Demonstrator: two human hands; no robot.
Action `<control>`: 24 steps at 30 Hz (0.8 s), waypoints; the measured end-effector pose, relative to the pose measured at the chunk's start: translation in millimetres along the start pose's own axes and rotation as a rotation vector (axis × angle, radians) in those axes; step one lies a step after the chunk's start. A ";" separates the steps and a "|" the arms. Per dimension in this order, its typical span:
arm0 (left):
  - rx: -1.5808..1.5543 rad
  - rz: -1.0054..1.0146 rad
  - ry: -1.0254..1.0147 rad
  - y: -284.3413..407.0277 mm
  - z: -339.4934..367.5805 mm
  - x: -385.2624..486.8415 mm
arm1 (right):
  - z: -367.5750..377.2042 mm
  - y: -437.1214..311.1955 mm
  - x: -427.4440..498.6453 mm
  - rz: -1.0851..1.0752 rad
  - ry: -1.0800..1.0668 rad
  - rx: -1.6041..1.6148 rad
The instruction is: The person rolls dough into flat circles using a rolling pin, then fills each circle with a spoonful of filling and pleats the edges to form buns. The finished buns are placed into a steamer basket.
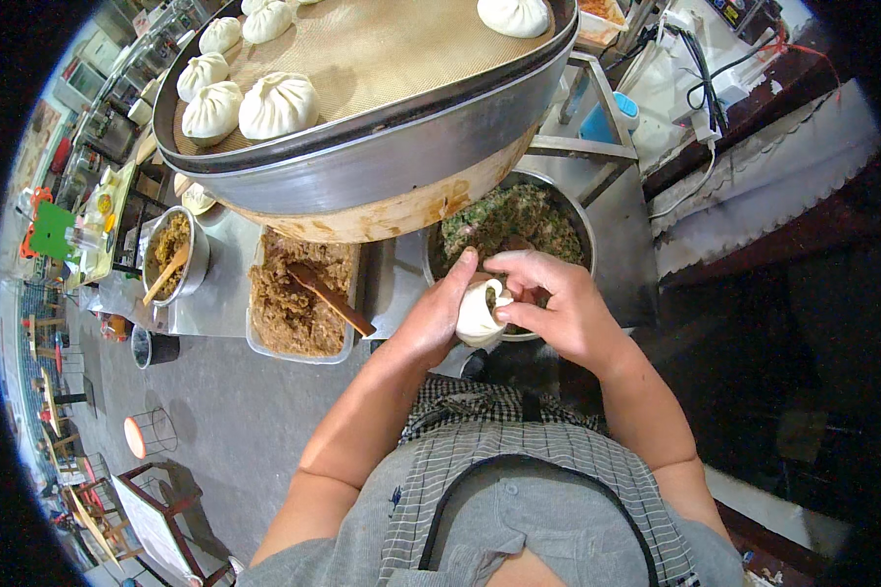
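Observation:
A white dough bun (480, 317), partly gathered, with green filling showing at its opening, is between my two hands. My left hand (440, 312) cups it from the left, thumb raised. My right hand (558, 301) pinches the dough rim with thumb and fingers. Just beyond and partly under my hands is a metal bowl (591, 233) of green-flecked meat filling (521, 220). Above it, a large round steamer (382, 158) holds several pleated buns (278, 106) on a mesh mat (389, 51).
Left of my hands, a plastic tub (301, 355) holds brown filling and a wooden spatula (330, 299). Farther left stand a metal bowl (198, 257) with a wooden spoon (167, 273), a dark bucket (154, 348) and a stool (135, 437). Cables and a power strip (712, 95) lie at upper right.

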State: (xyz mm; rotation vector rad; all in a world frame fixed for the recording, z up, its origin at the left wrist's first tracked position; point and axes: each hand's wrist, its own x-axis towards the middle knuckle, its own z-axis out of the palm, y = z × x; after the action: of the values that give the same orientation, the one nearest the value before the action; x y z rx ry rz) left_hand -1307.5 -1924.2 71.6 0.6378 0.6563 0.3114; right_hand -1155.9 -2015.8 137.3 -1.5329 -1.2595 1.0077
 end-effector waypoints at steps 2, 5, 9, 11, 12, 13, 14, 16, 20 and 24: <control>-0.013 0.013 -0.041 1.4 0.2 -3.0 | 0.1 0.2 0.0 -0.079 0.027 -0.118; 0.047 0.109 -0.140 4.2 -3.3 -10.5 | -1.1 0.3 -1.3 -0.013 0.070 0.067; 0.250 0.016 -0.039 5.0 -5.9 -9.9 | -2.2 1.1 -4.1 -0.111 0.039 -0.096; 0.242 0.010 -0.041 4.5 -4.7 -7.5 | -1.9 2.4 -5.2 -0.132 0.022 -0.125; 0.242 -0.008 -0.025 4.3 -3.5 -7.4 | -1.8 3.2 -5.9 -0.124 0.031 -0.113; 0.206 -0.019 -0.034 4.5 -2.4 -7.6 | -1.4 4.2 -6.4 -0.121 0.028 -0.096; 0.173 -0.028 -0.033 5.1 -1.1 -9.1 | -1.8 5.1 -7.2 -0.129 0.031 -0.094; 0.132 -0.007 -0.083 7.0 0.8 -13.9 | -2.4 7.3 -8.5 -0.137 0.011 -0.080; 0.183 0.031 -0.134 8.3 2.9 -21.6 | -4.3 11.4 -12.1 -0.096 0.052 -0.037; 0.209 -0.118 0.011 -3.8 1.7 -18.2 | 0.0 17.2 -16.3 -0.184 0.026 -0.098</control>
State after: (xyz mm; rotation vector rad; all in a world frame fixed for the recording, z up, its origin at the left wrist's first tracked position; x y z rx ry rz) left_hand -1319.9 -1936.2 78.7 0.7936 0.7403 0.1371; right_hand -1153.8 -2033.5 121.6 -1.4683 -1.4212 0.8160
